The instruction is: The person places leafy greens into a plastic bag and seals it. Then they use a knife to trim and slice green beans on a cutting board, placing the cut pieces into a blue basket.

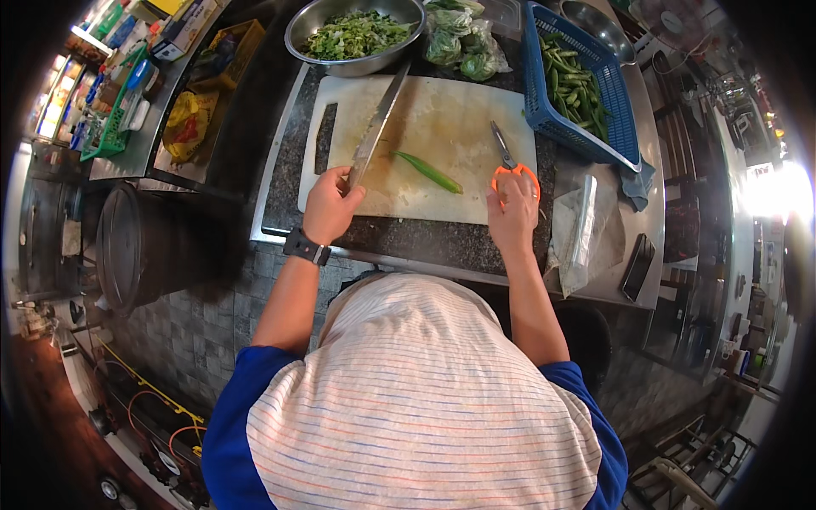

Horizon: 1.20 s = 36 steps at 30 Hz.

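Note:
My left hand (331, 203), with a black watch on the wrist, grips the lower end of a long knife (377, 124). Its blade slants up and away across the left part of the white cutting board (459, 108), tip near the steel bowl. The grip hides the handle. On the right, my right hand (515, 210) has its fingers on the orange handles of a pair of scissors (503, 150). The scissors point away from me over the board, blades together. One green pod (428, 172), apparently okra, lies on the board between both hands.
Behind the board stand a steel bowl (357, 60) of chopped greens and plastic bags of green vegetables (462, 44). A blue basket (628, 137) of green pods sits at right. Nearer are a clear plastic bag (580, 236) and a phone (639, 266). A black bin (127, 245) stands left.

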### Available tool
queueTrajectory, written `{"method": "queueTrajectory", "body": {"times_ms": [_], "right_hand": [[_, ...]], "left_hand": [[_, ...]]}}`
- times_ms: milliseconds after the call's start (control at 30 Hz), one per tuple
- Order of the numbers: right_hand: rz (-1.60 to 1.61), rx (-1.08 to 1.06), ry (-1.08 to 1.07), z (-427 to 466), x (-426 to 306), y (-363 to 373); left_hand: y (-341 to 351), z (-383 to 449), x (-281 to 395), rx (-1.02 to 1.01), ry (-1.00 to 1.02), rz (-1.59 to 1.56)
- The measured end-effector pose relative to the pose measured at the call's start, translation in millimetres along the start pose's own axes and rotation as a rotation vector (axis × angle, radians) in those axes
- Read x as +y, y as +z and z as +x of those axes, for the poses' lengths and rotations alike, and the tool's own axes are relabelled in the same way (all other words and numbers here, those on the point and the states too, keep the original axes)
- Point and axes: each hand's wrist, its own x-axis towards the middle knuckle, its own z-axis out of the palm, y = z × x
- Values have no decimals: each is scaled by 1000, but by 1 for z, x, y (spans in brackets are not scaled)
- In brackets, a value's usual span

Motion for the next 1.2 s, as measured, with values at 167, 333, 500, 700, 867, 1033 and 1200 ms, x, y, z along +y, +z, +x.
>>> {"method": "queueTrajectory", "body": {"times_ms": [167,333,500,700,867,1033,1200], "right_hand": [[761,-502,211,-18,-65,2],[998,-251,366,-8,-78,5],[770,-375,565,-22,-35,-24],[431,-329,411,-50,-29,-24],[264,-453,345,-65,-29,-37],[137,-380,184,-75,-29,-35],[80,-407,158,-80,-24,-41]], "left_hand": [[45,-41,49,-66,26,-511],[67,-54,76,-195,312,-639],[75,15,57,-64,753,175],[93,67,34,-119,601,371],[80,90,22,-82,505,120],[85,91,24,-67,481,172],[84,92,24,-84,484,145]]}}
